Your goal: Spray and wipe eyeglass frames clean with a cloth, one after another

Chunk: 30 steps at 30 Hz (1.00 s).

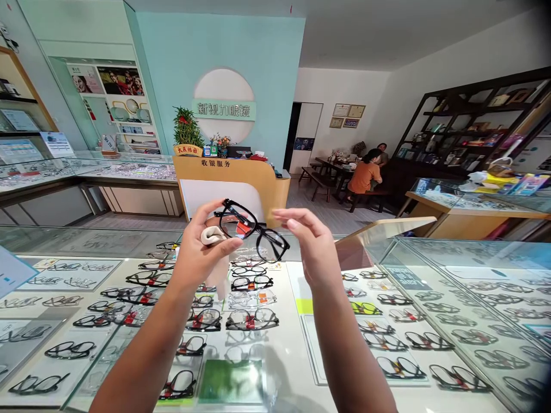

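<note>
My left hand is closed around a pair of black-framed eyeglasses, held tilted above the glass counter. A red tag shows on one lens. Tucked into the same hand is a beige cloth, and part of it hangs below the palm. Just right of the glasses, my right hand has its fingers stretched out toward them, and I see nothing in it. Beneath both hands, several eyeglasses lie in rows in the glass display case, many with red tags.
A green card lies at the counter's near edge. Behind my right hand, a wooden-edged panel leans on the counter. Across the aisle stands a wooden cashier desk with a plant. Two people sit at a dark table at the back right.
</note>
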Tool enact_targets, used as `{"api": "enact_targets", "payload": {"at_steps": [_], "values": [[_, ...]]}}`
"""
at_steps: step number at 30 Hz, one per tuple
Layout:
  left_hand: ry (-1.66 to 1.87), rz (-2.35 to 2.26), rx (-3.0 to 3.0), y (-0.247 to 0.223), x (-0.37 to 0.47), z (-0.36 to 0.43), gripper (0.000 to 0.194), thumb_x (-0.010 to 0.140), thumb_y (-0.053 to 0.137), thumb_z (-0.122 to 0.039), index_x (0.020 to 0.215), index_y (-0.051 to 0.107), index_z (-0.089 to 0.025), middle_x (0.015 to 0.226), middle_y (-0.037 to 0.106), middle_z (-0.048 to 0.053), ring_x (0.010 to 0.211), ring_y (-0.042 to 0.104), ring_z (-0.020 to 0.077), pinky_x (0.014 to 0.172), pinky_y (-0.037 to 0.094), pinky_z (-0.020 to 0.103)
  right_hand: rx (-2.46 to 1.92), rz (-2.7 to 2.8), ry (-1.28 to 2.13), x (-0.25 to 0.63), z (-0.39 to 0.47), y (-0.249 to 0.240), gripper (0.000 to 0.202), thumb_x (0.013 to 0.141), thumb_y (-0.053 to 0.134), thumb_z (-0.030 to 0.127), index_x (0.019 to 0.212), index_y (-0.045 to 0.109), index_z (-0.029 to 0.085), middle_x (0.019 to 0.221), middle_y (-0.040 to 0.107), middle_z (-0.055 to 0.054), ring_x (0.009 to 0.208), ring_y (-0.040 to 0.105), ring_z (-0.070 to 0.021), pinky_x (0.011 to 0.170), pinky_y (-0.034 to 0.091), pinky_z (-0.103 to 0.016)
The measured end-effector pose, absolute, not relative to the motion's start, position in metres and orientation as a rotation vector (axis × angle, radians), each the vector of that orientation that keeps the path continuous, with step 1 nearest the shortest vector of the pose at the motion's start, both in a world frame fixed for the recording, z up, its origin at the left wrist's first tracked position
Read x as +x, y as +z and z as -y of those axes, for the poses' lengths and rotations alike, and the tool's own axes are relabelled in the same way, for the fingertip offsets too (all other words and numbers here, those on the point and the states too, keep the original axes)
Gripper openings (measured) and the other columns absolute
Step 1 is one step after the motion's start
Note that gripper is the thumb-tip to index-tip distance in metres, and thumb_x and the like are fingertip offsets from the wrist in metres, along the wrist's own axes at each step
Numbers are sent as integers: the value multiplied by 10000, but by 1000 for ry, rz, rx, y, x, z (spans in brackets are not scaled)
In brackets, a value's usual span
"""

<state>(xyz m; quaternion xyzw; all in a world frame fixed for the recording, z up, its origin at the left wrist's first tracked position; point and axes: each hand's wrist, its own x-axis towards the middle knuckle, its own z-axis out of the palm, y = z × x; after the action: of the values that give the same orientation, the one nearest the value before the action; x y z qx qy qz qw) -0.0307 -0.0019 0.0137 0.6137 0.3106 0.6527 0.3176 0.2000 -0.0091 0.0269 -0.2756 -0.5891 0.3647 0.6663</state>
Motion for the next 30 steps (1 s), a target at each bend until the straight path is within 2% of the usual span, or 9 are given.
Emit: {"api": "enact_targets", "payload": {"at_steps": [3, 7, 9, 13, 17, 22, 24, 27, 30], "values": [[1539, -852, 1704, 21, -37, 4, 840, 705, 1028, -484, 1448, 718, -244, 1182, 847, 107, 827, 772, 212, 684, 595, 275, -658, 1493, 972, 200, 10, 30, 170, 921, 830, 434, 938, 852, 267, 1100, 857, -57, 1107, 760, -256, 1037, 575, -428], [1462, -842, 1737, 27, -36, 6, 828, 734, 1006, -509, 1452, 741, -192, 1242, 854, 139, 1101, 813, 320, 904, 631, 343, -682, 1537, 1114, 194, 11, 28, 259, 869, 886, 509, 882, 827, 257, 968, 804, -38, 943, 691, -228, 896, 548, -390], [1458, -844, 1713, 26, -35, 7, 841, 744, 1002, -497, 1475, 728, -184, 1262, 851, 143, 1161, 805, 340, 952, 627, 362, -674, 1538, 1155, 192, 12, 28, 303, 850, 902, 542, 855, 814, 252, 923, 766, -30, 916, 654, -222, 864, 523, -377], [1470, -853, 1708, 21, -36, 5, 783, 783, 982, -463, 1479, 729, -206, 1287, 845, 129, 1105, 807, 307, 889, 623, 334, -677, 1555, 1208, 191, 13, 28, 340, 837, 913, 573, 865, 820, 248, 904, 745, -28, 882, 613, -211, 809, 485, -357], [1487, -840, 1693, 19, -36, 5, 739, 805, 969, -445, 1461, 726, -208, 1283, 843, 128, 1078, 800, 274, 892, 614, 317, -670, 1541, 1211, 189, 13, 29, 337, 833, 910, 564, 834, 815, 241, 919, 773, -39, 883, 613, -212, 805, 483, -353], [1547, -901, 1718, 23, -30, 9, 655, 790, 967, -504, 1340, 749, -223, 1223, 847, 113, 866, 748, 202, 768, 589, 292, -658, 1471, 1171, 186, 11, 28, 250, 820, 896, 470, 811, 809, 236, 903, 763, -27, 884, 631, -210, 843, 503, -356], [1610, -985, 1770, 25, -27, 14, 502, 809, 948, -500, 1192, 775, -226, 1058, 838, 65, 767, 689, 169, 698, 553, 268, -669, 1428, 1116, 187, 10, 27, 212, 821, 870, 430, 786, 790, 237, 864, 733, -14, 844, 615, -199, 814, 494, -346], [1648, -1138, 1876, 26, -23, 23, 299, 852, 901, -471, 928, 756, -220, 745, 705, -12, 612, 547, 133, 569, 430, 242, -733, 1413, 1018, 189, 8, 28, 185, 813, 830, 390, 740, 751, 239, 773, 670, 6, 775, 581, -187, 751, 467, -335], [1549, -1178, 2006, 27, -18, 31, 245, 910, 824, -411, 786, 740, -217, 665, 665, -19, 592, 534, 134, 564, 398, 257, -805, 1456, 918, 192, 6, 27, 179, 820, 788, 368, 717, 729, 235, 750, 639, 11, 748, 569, -180, 733, 457, -338]]}}
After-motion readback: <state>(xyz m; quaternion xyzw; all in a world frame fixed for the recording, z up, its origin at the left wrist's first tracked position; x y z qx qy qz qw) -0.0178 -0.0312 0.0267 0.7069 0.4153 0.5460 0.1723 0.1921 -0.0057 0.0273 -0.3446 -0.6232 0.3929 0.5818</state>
